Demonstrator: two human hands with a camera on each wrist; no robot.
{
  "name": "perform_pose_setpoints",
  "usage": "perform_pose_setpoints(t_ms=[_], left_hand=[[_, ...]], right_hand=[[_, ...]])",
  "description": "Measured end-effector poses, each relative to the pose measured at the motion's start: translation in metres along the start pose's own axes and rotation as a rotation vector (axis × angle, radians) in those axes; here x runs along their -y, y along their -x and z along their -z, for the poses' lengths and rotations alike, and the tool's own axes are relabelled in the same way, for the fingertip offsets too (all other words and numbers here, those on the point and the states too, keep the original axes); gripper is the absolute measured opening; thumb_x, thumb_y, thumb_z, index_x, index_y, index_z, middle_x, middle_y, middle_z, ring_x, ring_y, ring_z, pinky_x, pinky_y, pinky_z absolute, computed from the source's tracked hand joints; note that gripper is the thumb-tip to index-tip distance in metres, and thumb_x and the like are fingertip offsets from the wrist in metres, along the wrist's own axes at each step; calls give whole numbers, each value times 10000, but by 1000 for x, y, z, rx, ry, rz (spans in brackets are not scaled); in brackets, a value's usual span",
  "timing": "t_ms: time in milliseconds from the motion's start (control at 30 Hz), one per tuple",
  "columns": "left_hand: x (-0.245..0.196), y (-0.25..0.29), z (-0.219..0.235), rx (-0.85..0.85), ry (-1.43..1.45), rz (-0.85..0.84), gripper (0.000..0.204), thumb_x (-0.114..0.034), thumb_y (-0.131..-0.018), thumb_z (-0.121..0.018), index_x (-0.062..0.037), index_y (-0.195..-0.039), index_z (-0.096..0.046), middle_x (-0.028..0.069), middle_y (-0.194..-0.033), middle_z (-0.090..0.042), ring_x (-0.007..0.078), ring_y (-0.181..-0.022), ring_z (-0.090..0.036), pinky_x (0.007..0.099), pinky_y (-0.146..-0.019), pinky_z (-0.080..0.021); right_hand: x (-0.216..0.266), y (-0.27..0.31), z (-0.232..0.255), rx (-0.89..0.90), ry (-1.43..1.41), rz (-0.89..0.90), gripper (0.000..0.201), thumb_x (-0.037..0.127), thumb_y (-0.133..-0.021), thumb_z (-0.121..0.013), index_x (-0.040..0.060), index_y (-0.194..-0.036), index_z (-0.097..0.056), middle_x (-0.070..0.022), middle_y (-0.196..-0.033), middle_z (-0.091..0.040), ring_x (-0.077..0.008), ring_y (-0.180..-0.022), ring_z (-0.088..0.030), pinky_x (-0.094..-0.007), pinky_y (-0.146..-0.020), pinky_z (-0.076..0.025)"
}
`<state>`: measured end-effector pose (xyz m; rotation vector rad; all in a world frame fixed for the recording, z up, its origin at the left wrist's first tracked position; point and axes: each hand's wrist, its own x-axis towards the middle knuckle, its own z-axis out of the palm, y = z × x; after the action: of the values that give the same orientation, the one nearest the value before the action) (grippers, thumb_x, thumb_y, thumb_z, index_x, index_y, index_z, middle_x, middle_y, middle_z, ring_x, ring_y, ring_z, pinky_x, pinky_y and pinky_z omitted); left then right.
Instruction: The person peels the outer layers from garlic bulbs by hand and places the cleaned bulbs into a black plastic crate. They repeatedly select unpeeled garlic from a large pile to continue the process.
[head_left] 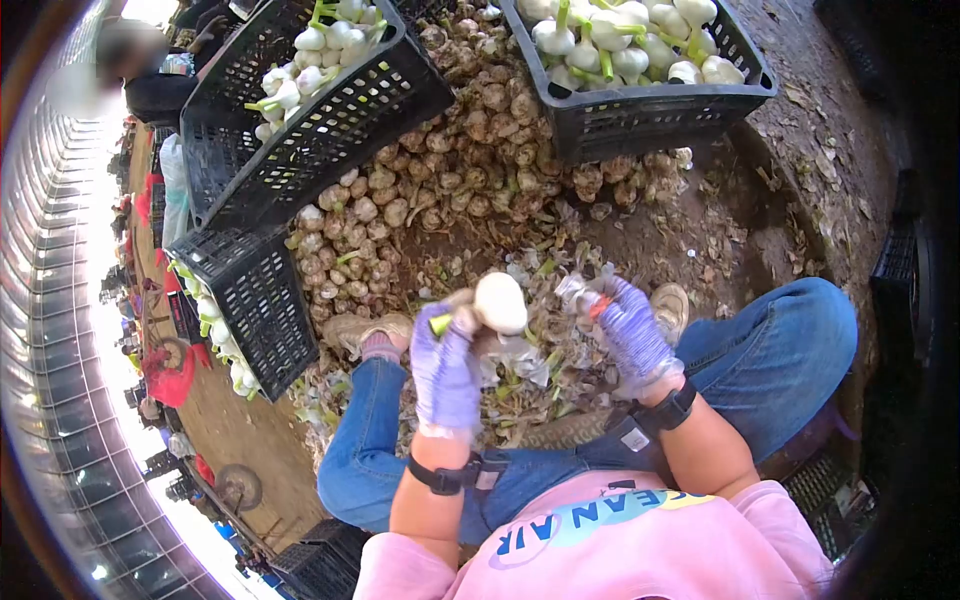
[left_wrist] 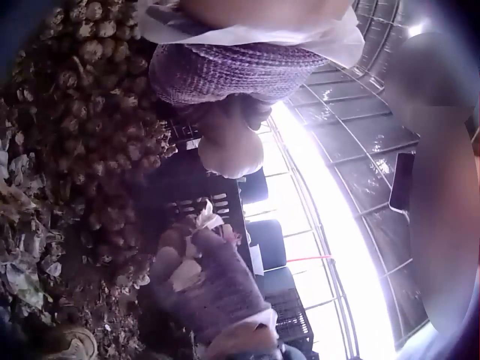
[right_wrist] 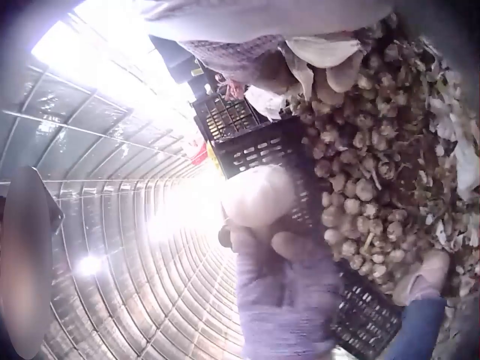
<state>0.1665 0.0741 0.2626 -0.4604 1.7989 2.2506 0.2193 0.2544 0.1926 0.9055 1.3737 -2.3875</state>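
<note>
Your fingers on the left hand (head_left: 445,370) are curled round a peeled white bulb (head_left: 500,302) at the centre of the head view, its green stem stub poking out on the left of the glove. Fingers of your right hand (head_left: 630,330), just right of centre, pinch a small knife (head_left: 583,295) with an orange mark, its tip close to the bulb but not touching it. Both hands wear purple knit gloves.

The heap of unpeeled bulbs (head_left: 450,170) fills the upper middle of the frame on the dirt floor. Three black crates sit around it: one crate at upper right (head_left: 650,110) and one tilted crate at upper left (head_left: 330,120) hold white peeled bulbs with green stems, and a third crate at left (head_left: 255,300) leans on its side. Loose skins and trimmings (head_left: 530,365) lie under your hands, between your knees in blue jeans. A shoe (head_left: 670,308) shows just right of the knife hand.
</note>
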Motion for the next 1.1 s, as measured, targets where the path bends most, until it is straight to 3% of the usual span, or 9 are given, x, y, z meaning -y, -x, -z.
perform_pose_setpoints(t_ms=[267,367,433,533,700,767,867,1000,1100], left_hand=[[-87,-83,-75,368,29,-441,638,-320,-781,-687,-36,-1282,-412,139,-1249,-483,251,-1072,-538,347,-810,-524],[-35,-139,-74,75,-312,-239,268,-78,-839,-602,-24,-1097,-554,85,-1032,-587,147,-854,-598,246,-714,-517],[17,-177,-55,54,-504,-110,289,-71,-832,-614,-16,-1109,-552,78,-1044,-587,110,-821,-566,225,-716,-492],[114,-234,-24,109,-648,-197,298,-62,-817,-598,15,-1102,-555,132,-1083,-591,217,-1011,-551,317,-863,-448],[158,-278,-74,191,-1128,-123,301,-124,-822,-542,-71,-1118,-560,219,-1121,-546,371,-1048,-521,409,-886,-435],[184,-291,-66,253,-1027,-186,326,-147,-809,-547,-90,-1129,-553,230,-1129,-529,392,-1047,-507,429,-883,-429],[181,-296,-53,349,-844,-18,434,-172,-753,-581,-108,-1176,-507,241,-1142,-501,412,-1041,-496,453,-873,-425],[144,-255,-41,379,-1326,-296,517,-144,-708,-610,-56,-1192,-449,239,-1109,-509,403,-1021,-498,430,-885,-418],[127,-216,-36,225,-1279,-15,575,-107,-682,-637,-52,-1218,-434,205,-1100,-529,358,-1012,-520,393,-903,-412]], right_hand=[[-9,-6,-5,39,122,121,180,111,-825,-604,-23,-945,-600,-58,-823,-616,-105,-723,-546,-248,-664,-457],[5,-8,-6,-43,102,3,236,137,-771,-687,8,-931,-571,-6,-751,-566,-78,-678,-517,-230,-618,-446],[1,-14,-5,-74,139,27,337,167,-764,-701,1,-1008,-538,-25,-849,-562,-86,-754,-511,-234,-680,-439],[-5,-22,0,-78,139,-2,422,195,-774,-696,-5,-1092,-504,-58,-983,-551,-108,-872,-509,-253,-779,-429],[-16,-29,4,-64,-10,56,399,126,-836,-581,-29,-1189,-481,-92,-1023,-581,-153,-945,-539,-283,-832,-435],[-15,-32,2,-79,-25,12,396,124,-835,-588,-31,-1183,-484,-99,-1034,-581,-157,-959,-537,-287,-839,-434],[-16,-31,1,-55,26,-27,384,121,-829,-605,-36,-1163,-496,-110,-1042,-585,-163,-968,-540,-293,-846,-435],[-14,-26,-2,-20,99,-60,364,125,-811,-639,-35,-1118,-526,-116,-1012,-601,-176,-948,-557,-299,-843,-439],[-19,-19,-3,-4,100,-17,324,135,-802,-649,-26,-1063,-545,-83,-927,-602,-141,-848,-553,-273,-773,-452]])
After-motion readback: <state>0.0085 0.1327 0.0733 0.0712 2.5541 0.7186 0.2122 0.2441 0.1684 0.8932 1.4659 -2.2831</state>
